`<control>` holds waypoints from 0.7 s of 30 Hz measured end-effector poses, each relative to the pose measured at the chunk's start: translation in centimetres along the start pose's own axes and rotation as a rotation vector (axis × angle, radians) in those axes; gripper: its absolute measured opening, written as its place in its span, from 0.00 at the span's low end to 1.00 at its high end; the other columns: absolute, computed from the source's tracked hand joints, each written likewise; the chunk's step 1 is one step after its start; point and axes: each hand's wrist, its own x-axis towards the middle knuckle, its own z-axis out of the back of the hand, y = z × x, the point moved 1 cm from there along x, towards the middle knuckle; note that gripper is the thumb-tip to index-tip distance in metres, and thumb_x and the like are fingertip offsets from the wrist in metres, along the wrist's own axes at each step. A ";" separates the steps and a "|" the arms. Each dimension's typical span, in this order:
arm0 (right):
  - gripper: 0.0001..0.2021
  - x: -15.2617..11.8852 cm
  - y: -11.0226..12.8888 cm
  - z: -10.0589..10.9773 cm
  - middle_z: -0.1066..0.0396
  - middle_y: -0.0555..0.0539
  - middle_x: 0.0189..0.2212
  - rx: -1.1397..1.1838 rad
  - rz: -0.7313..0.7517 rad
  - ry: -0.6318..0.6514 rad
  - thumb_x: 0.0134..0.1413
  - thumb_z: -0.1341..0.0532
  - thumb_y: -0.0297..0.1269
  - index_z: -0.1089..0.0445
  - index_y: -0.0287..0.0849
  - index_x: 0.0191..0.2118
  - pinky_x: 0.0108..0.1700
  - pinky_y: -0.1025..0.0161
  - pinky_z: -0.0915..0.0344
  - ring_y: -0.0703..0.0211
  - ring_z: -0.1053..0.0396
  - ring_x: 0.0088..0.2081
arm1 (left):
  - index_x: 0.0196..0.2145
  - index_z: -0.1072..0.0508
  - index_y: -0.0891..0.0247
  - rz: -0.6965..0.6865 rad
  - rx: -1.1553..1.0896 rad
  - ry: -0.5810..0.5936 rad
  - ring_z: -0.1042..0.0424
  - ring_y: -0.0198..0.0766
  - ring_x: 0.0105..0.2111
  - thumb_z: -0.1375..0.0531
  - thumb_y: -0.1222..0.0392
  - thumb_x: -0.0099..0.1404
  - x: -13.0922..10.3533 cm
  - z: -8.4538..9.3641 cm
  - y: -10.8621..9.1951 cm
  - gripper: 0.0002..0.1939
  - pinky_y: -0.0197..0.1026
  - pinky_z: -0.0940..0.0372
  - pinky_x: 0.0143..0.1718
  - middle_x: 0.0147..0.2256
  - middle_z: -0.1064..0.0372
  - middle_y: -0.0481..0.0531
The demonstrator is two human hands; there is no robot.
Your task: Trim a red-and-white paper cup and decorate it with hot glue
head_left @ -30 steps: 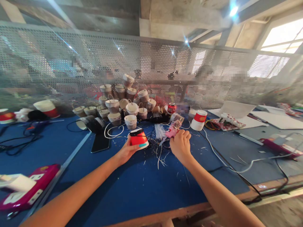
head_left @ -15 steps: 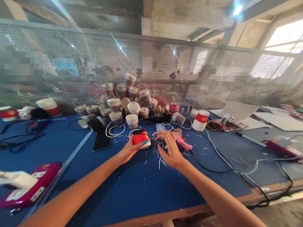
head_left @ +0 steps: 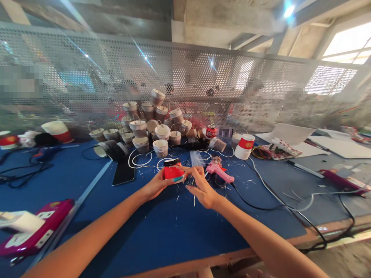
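Note:
My left hand [head_left: 156, 186] is closed around a red paper cup [head_left: 173, 173], its thumb with a teal nail laid along the cup's lower side. Something dark lies across the cup's top; I cannot make out what. My right hand [head_left: 204, 189] is at the cup's right side, fingers stretched out and thumb apart, the fingertips at or touching the cup. I see nothing held in it. Just right of it lies a pink glue gun [head_left: 220, 172] with a black cord. White scraps lie scattered beneath and around both hands.
Small whitish buckets with handles [head_left: 138, 128] are piled behind the hands. A red can [head_left: 211, 131] and a red-and-white cup [head_left: 245, 146] stand to their right. A black phone [head_left: 124, 172] lies left. Magenta power strips [head_left: 55, 210] and cords flank the blue table [head_left: 162, 235].
My right hand has moved left and down, in to the cup, uncovering more of the glue gun. The left hand keeps its hold, the cup turned slightly.

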 end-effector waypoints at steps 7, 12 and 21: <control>0.09 0.2 -0.5 0.5 0.33 0.47 0.49 0.147 -0.136 -0.167 0.42 0.50 0.28 0.43 0.45 0.33 0.49 0.52 0.48 0.51 0.45 0.47 | 0.48 0.30 0.61 0.022 -0.065 -0.047 0.30 0.51 0.49 0.29 0.61 0.45 -0.1 0.6 0.3 0.31 0.52 0.40 0.53 0.47 0.28 0.59; 0.07 0.5 -2.2 0.2 0.31 0.47 0.41 0.267 -0.242 -0.319 0.42 0.51 0.28 0.43 0.45 0.31 0.48 0.54 0.45 0.53 0.41 0.45 | 0.45 0.30 0.63 0.050 -0.071 -0.088 0.28 0.49 0.45 0.29 0.63 0.43 -0.2 0.5 0.2 0.30 0.52 0.38 0.52 0.43 0.26 0.58; 0.13 0.4 -2.7 0.3 0.40 0.48 0.36 0.162 -0.271 -0.648 0.36 0.47 0.28 0.43 0.45 0.34 0.38 0.60 0.41 0.58 0.43 0.35 | 0.47 0.32 0.62 0.052 -0.110 -0.057 0.30 0.53 0.50 0.30 0.63 0.46 -0.2 0.6 0.4 0.29 0.57 0.41 0.55 0.47 0.28 0.59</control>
